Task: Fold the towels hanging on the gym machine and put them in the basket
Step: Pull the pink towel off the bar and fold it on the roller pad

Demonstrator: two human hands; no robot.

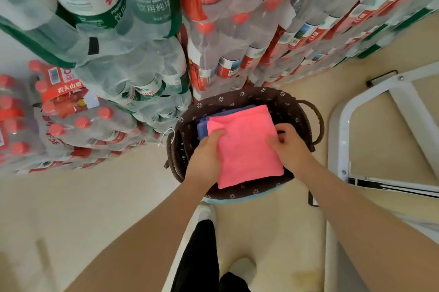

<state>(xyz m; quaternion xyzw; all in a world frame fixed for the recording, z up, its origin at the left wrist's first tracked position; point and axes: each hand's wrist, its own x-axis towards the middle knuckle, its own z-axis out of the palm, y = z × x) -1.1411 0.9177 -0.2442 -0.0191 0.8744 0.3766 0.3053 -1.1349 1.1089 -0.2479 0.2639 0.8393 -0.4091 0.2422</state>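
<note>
- My left hand (209, 149) and right hand (288, 146) each grip a side edge of the pink towel (244, 146).
- It's over the basket (288, 104), atop a blue towel (202, 125).
- Soft, light, floppy; I'd hold both edges.

Basket (306, 111) on floor (107, 208), centre of view. Folded towel (244, 146) on top inside it — second towel (203, 126) underneath, showing at far-left edge. Left hand (206, 156) on towel's left side, right hand (291, 146) on its right side. Stacked bottle packs (133, 58) far and left of basket, touching its far rim. Machine frame (342, 130) right of basket. Person's feet (206, 214) near, just before basket.
</note>
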